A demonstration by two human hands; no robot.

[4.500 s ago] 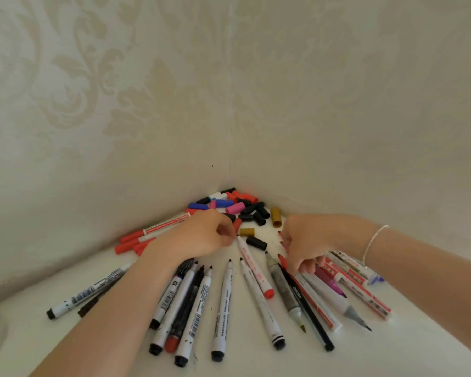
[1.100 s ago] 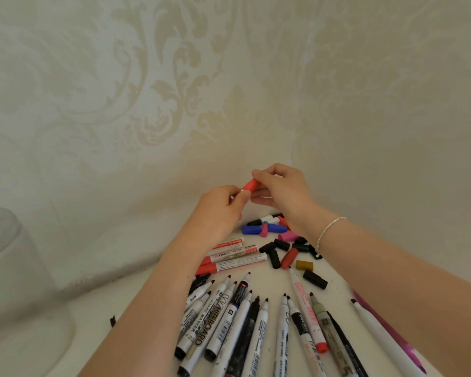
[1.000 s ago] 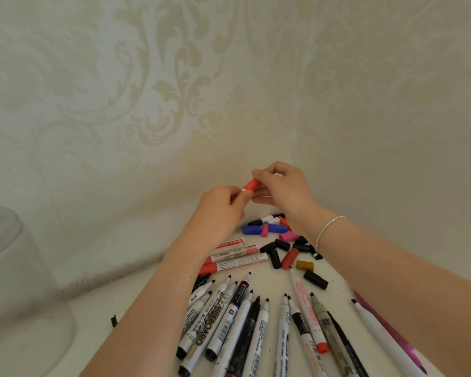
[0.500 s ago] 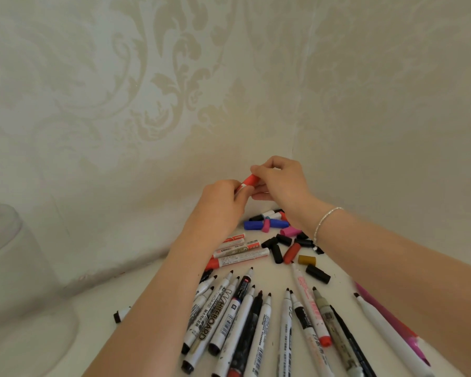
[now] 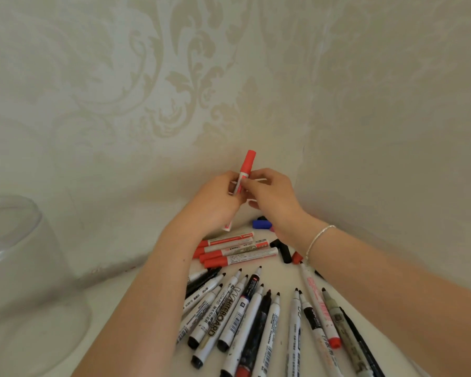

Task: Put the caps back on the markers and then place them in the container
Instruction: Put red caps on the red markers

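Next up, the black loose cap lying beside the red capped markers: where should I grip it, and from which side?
Pinch the black cap across its short cylindrical body, coming from above. It lies flat on the table, its far end close to another black cap and a red cap just right, so the top is likely the freest approach.

Soft, even daylight fills the scene; shadows are faint. Wide-angle distortion bends the wallpapered walls (image 5: 120,104) and stretches the edges. The clear container (image 5: 19,268) looks hazy.

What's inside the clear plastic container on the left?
Nothing shows through the visible part of the clear plastic container; its walls look empty. Its left side and bottom run out of frame, so that part cannot be checked.
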